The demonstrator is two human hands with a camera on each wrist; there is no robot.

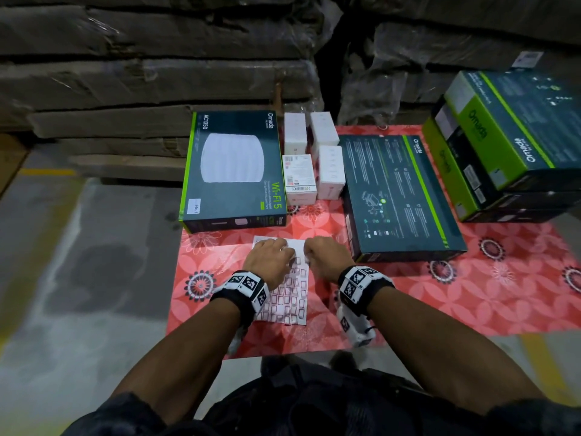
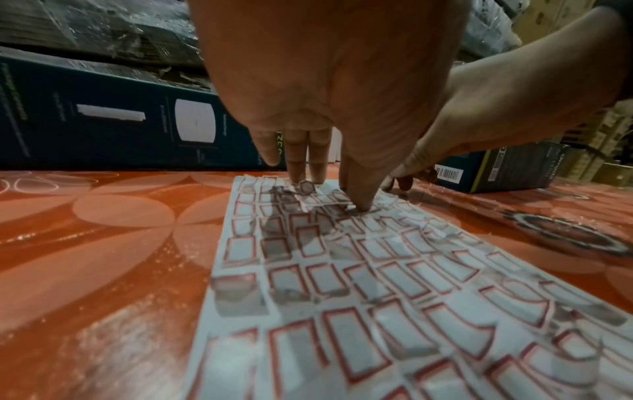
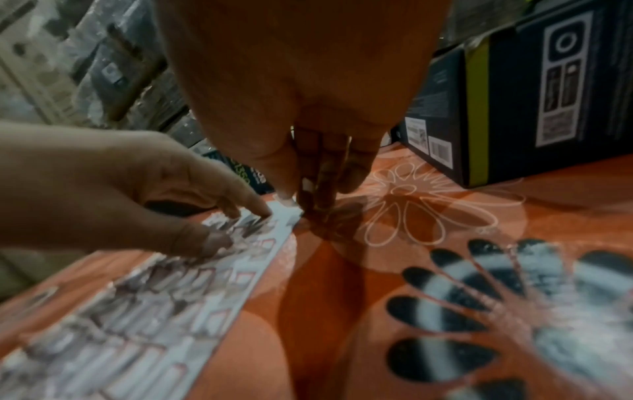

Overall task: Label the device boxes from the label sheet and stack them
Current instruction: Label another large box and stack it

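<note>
Hands on label sheet (image 1: 290,294)
Left hand (image 1: 269,259) presses straight fingertips (image 2: 363,205) down; only the right wrist view shows right hand (image 3: 308,186) pinching the sheet's edge.

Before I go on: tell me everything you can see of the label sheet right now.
The label sheet is a long white paper strip printed with rows of small red-bordered rectangular labels. It lies flat on the red floral mat, lengthwise away from the person, between the two dark boxes. Many labels look lifted or already peeled, and the surface is wrinkled. The left hand presses its far end with straight fingertips. The right hand pinches at the far right edge, seemingly picking at a label; the view there is blurred.
</note>
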